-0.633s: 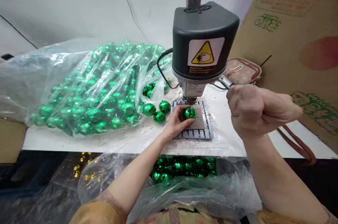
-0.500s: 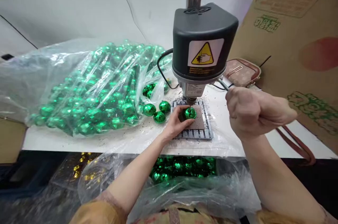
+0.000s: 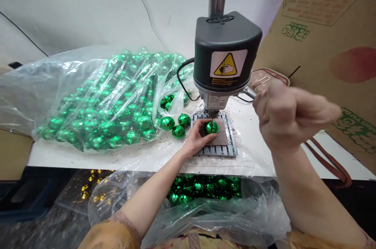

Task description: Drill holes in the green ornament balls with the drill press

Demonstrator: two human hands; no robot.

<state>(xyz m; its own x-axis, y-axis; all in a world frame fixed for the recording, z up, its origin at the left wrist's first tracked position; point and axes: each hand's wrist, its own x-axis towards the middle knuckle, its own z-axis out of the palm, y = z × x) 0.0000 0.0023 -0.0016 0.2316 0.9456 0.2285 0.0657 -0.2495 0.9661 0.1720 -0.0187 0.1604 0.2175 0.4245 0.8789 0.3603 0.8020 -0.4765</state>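
My left hand [image 3: 196, 138] pinches a shiny green faceted ball [image 3: 211, 127] and holds it on a small brown pad on the slotted metal base plate [image 3: 219, 149], right under the tip of the bench drill press [image 3: 226, 58]. My right hand [image 3: 286, 115] is a closed fist round the press's metal lever handle [image 3: 248, 92] at the machine's right side. Three loose green balls [image 3: 176, 123] lie on the white table just left of my left hand.
A large clear plastic bag full of green balls [image 3: 100, 100] covers the table's left half. Another bag of green balls [image 3: 202, 188] hangs below the table's front edge. A big cardboard box [image 3: 326, 41] stands at the right, with a brown strap [image 3: 329, 161] beside it.
My right fist on the lever has risen a little and looks motion-blurred. The view has shifted slightly. My left hand and the ball stay under the drill tip.
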